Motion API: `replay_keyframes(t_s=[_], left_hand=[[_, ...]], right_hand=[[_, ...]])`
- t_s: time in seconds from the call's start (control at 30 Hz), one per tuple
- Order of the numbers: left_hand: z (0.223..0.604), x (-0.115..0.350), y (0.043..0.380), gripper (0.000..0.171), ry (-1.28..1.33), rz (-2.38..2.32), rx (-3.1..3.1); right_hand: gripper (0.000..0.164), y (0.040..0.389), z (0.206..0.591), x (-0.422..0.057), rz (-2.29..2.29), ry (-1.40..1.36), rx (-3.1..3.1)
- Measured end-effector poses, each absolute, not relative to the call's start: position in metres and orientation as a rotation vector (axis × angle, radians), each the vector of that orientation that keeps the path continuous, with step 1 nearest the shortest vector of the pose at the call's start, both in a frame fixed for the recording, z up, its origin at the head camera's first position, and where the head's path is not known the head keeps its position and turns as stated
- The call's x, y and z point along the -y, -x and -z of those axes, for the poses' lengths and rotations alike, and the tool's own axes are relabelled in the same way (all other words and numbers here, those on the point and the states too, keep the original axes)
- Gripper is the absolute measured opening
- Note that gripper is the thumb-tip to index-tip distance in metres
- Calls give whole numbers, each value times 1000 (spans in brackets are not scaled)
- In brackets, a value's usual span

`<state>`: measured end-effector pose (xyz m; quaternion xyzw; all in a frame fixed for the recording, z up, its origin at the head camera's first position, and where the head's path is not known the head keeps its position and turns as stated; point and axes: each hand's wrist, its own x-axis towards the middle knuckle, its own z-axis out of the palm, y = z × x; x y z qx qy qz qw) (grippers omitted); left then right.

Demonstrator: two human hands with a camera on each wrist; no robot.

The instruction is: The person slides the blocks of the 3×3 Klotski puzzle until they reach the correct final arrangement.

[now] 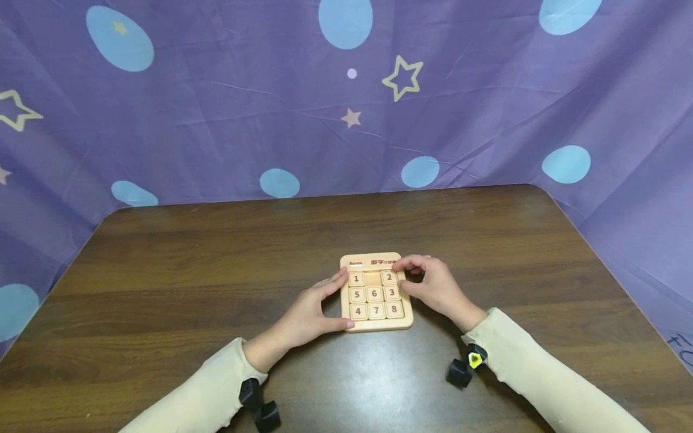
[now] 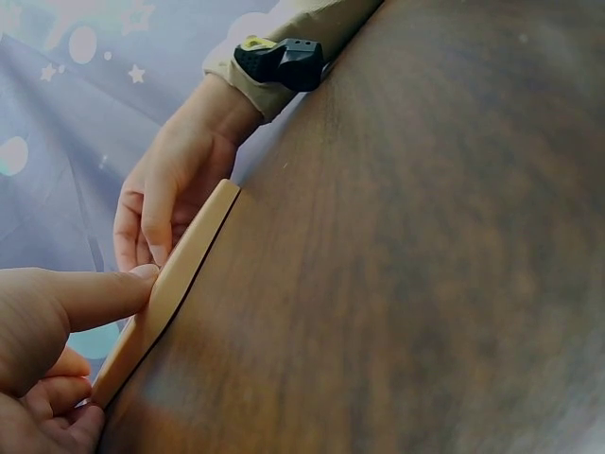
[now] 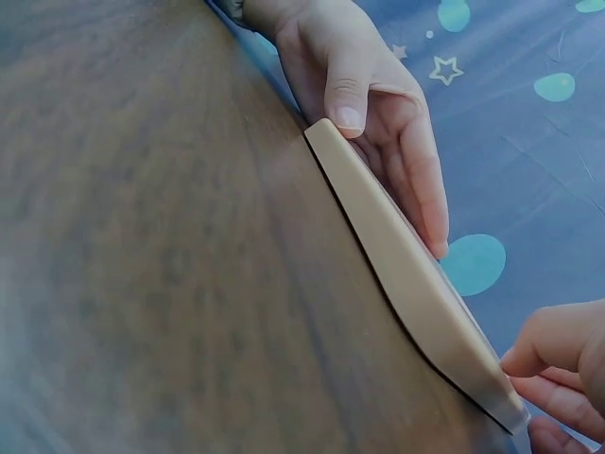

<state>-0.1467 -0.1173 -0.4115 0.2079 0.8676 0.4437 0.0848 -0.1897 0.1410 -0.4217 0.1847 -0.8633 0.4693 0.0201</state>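
A pale wooden number sliding puzzle lies flat on the table. Its top row shows 1, a gap, then 2; beneath come 5, 6, 3 and then 4, 7, 8. My left hand grips the puzzle's left side, thumb at the lower left corner and fingers along the upper left edge. At the upper right, my right hand holds the right edge with bent fingers. Its index fingertip is by the top right corner and its thumb beside the 2 tile and 3 tile. The left wrist view shows the puzzle's side edge-on.
The dark wooden table extends around the puzzle on all sides. A purple curtain with blue dots and stars hangs behind it. Black devices are strapped to both wrists, the left one and the right one.
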Motion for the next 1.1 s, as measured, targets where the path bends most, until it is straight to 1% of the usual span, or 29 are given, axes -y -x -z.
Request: replay_keyframes(t_s=[0.2,0.5,1.1], left_hand=[[412,118,147,85,-613,-1315,-2590],[409,117,147,85,-600,-1312,-2585],[411,116,147,84,-603,-1324,-2580]], right_hand=[[27,189,424,-140,-1510,-549,2668],[23,188,426,-138,-1435,-508,2673],[23,188,428,-137,-1443,-494,2655]])
